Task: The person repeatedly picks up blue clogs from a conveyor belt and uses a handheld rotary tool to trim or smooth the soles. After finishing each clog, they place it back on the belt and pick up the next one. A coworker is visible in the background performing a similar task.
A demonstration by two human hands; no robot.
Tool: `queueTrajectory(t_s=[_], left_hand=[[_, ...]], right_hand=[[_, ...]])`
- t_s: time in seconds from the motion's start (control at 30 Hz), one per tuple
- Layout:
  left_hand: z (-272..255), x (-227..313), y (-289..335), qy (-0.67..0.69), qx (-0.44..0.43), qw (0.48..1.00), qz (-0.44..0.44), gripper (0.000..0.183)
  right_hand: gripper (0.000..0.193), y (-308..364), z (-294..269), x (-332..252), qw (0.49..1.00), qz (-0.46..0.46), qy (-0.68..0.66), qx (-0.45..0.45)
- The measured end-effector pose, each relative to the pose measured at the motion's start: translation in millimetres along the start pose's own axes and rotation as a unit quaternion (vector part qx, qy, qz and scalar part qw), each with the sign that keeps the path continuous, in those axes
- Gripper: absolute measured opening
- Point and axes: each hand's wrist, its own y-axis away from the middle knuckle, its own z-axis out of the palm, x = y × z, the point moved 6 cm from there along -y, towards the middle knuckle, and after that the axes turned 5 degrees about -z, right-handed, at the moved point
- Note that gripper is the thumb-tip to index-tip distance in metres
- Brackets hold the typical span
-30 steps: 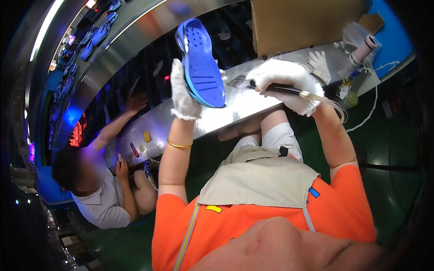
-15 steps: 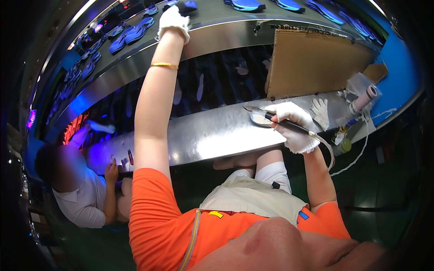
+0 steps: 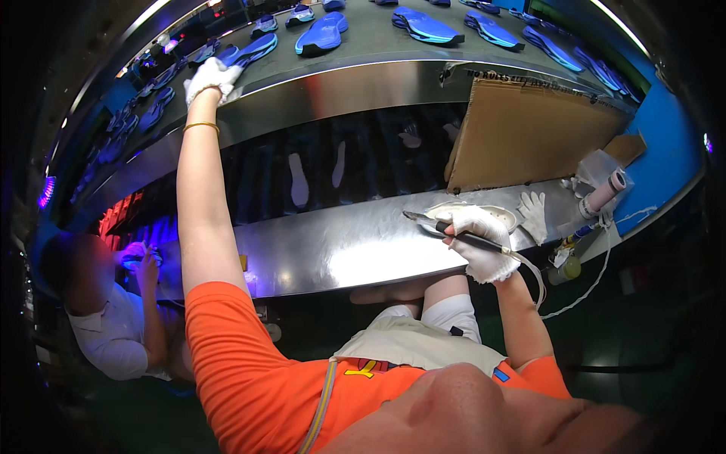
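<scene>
My left hand (image 3: 212,79), in a white glove, reaches over the dark belt (image 3: 363,45). Its fingers are closed at the near end of a blue shoe sole (image 3: 255,50) and partly hidden. Another blue sole (image 3: 321,34) lies to the right of it on the belt. Above the metal ledge (image 3: 302,250), my right hand (image 3: 484,238), in a white glove with bare fingertips, grips a brush (image 3: 478,240) with a black handle and a pale tube at its back end. Partly covered by that hand is a whitish oval piece with a raised rim (image 3: 505,217).
More blue soles (image 3: 491,30) lie along the belt. A cardboard sheet (image 3: 537,136) leans behind the ledge at right. Beside it are a loose white glove (image 3: 532,217) and a pink roll (image 3: 605,193). A co-worker (image 3: 113,318) sits at the left. Pale insole shapes (image 3: 299,180) lie below the belt.
My left hand has moved left along the belt, away from one blue sole to another. The brush stays in my right hand. More of the whitish oval piece now shows.
</scene>
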Motion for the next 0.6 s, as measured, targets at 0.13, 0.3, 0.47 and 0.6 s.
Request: queueTrajectory(t_s=[0.13,0.3,0.47,0.6], left_hand=[[-8.5,-17.1,3.6,-0.008,-0.034,0.994,-0.102,0.052],[-29.3,4.2,23.1,-0.191,-0.003,0.981,-0.039,0.053],[-46.7,49.6,64.2,-0.252,0.097,0.959,0.083,0.054],[-59.5,58.5,80.6,-0.011,-0.012,0.998,0.061,0.060]], right_hand=[[0.023,5.1,-3.9,10.6,0.999,0.037,-0.003,0.011],[0.023,5.1,-1.1,15.9,0.999,0.029,-0.020,0.022],[0.022,2.8,5.4,14.0,1.000,-0.005,0.018,0.014],[0.022,4.5,6.0,21.7,0.997,0.051,-0.057,0.014]])
